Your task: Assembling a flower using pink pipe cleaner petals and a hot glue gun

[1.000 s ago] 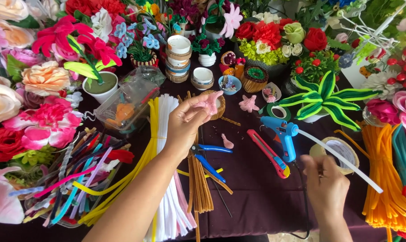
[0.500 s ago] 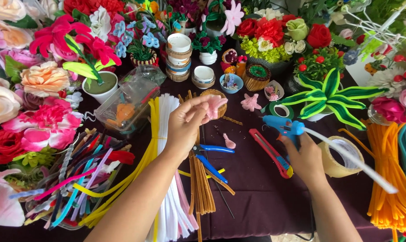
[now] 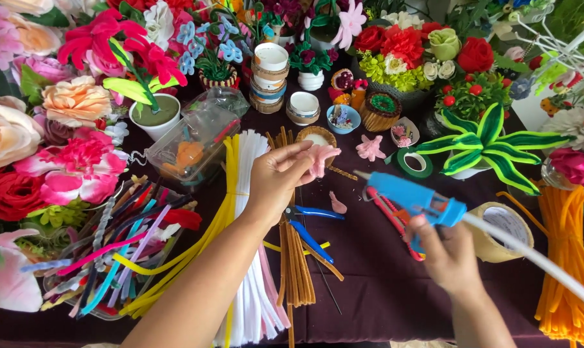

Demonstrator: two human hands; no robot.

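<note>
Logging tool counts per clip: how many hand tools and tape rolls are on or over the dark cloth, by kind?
Blue glue gun, held in the right hand: 1
Blue-handled pliers: 1
Red-handled cutter, partly hidden behind the glue gun: 1
Green tape roll: 1
Tan tape roll: 1
Total: 5
The left hand holds a pink petal piece, not counted.

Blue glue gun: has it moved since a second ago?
Yes. The blue glue gun was lying on the table by the red-handled cutter; the right hand has lifted it, nozzle toward the pink flower piece.
</note>
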